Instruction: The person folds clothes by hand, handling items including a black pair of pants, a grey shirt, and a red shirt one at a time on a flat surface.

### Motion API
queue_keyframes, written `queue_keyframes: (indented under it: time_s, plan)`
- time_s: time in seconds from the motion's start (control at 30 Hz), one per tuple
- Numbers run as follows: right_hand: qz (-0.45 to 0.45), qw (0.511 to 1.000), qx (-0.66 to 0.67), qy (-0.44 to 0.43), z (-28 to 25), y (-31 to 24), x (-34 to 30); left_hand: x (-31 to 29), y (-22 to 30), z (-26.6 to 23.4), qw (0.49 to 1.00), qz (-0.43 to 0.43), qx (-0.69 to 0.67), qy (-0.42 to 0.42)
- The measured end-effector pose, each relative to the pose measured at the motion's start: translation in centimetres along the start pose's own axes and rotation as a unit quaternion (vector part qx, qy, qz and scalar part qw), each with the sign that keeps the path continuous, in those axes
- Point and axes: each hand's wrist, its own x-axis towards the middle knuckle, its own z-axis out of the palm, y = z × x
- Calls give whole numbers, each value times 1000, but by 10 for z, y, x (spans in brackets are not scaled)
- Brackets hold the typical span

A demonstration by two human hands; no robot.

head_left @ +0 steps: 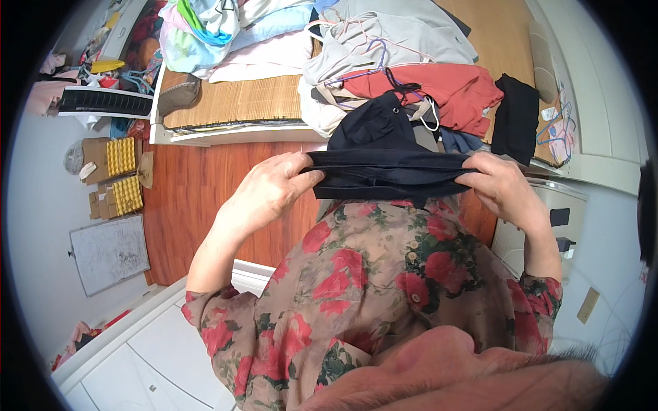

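Head camera view: both bare hands pinch a black garment (387, 163), one at each end of its wide band. This garment is near the middle, toward 1 o'clock. The left hand (269, 185), at 10 o'clock, presses its thumb and fingers together on the cloth. The right hand (506, 188), at 3 o'clock, pinches the other end the same way. The band is stretched out between them, with folds running along it. Up toward 1 o'clock, the rest of the garment reaches the clothes on the bed mat (236, 104). A red cloth (445, 92) lies between 1 and 2 o'clock, and a folded black cloth (515, 120) is just beside it at 2 o'clock. At 6 o'clock is the person's flowery shirt (370, 288).
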Motion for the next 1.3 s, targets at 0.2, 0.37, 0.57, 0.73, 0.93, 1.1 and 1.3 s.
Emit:
queue_keyframes:
  time_s: [0.2,0.37,0.57,0.73,0.93,1.1,1.3]
  plan:
    - [26,998,-60,3,-4,-6,5,1,-3,-1,999,-21,-27,-21]
    - [39,995,-86,6,-6,-5,6,-4,-5,3,999,3,-35,14]
    - [46,996,-59,40,-8,-5,6,3,-3,-7,999,18,-11,40]
    - [9,985,-124,121,-39,-2,21,8,-11,-53,986,9,92,139]
    - [-35,949,-221,220,-75,-2,39,33,-6,-92,961,48,143,231]
    - [-53,881,-300,363,-117,19,35,53,0,-132,917,86,217,324]
    - [-86,850,-376,359,-147,7,53,55,2,-153,879,85,265,387]
